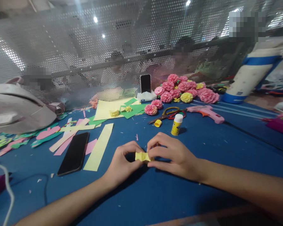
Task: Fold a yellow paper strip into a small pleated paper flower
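Between my two hands is a small piece of folded yellow paper [141, 156], held just above the blue tabletop. My left hand [124, 161] pinches its left end between thumb and fingers. At the right end, the fingertips of my right hand [173, 157] close on the same paper and cover part of it. Beyond my right hand stands a glue stick [176, 125] with a white top, and its yellow cap [158, 123] lies beside it. A strip of pale yellow paper [99, 147] lies flat to the left of my left hand.
A black phone [73, 153] lies among paper strips on the left. Scissors [167, 114], a pink glue gun [207, 112] with a cord and a heap of pink paper flowers [174, 88] are farther back. A large bottle [250, 75] leans at the right, a white bag [21, 105] sits left.
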The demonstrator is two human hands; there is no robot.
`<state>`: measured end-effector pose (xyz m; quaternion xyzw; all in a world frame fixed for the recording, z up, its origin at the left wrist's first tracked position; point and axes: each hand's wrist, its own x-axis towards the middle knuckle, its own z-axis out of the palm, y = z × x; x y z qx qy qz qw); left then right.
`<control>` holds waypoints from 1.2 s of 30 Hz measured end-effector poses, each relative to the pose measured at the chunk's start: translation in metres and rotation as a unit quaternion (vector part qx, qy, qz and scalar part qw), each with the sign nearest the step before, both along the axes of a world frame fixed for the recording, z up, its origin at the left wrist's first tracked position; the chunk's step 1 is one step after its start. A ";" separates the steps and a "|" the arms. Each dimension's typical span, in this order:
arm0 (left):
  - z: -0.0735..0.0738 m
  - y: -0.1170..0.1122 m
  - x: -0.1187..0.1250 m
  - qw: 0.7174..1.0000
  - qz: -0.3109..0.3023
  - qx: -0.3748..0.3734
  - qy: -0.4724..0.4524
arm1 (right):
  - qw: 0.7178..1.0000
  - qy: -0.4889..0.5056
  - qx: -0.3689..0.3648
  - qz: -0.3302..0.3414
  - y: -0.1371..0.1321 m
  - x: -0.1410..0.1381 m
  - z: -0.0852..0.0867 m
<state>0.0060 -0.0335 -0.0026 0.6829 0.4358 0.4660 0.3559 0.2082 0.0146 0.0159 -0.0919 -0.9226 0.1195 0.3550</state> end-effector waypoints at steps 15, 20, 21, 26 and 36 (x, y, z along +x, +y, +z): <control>0.000 -0.004 -0.001 0.999 0.035 0.031 0.011 | 0.984 0.101 -0.147 -0.006 0.000 -0.005 -0.006; 0.001 -0.004 -0.001 0.998 0.031 0.045 0.029 | 0.994 0.064 -0.092 0.017 0.001 -0.001 0.000; 0.001 -0.004 -0.001 0.998 0.029 0.047 0.032 | 0.995 0.058 -0.076 0.018 0.001 0.000 0.000; -0.001 -0.005 -0.001 0.997 0.020 0.053 0.042 | 0.998 0.032 -0.047 0.014 0.000 0.000 0.002; 0.000 -0.004 0.000 0.997 0.013 0.070 0.034 | 0.996 -0.001 -0.089 -0.001 -0.004 -0.005 0.001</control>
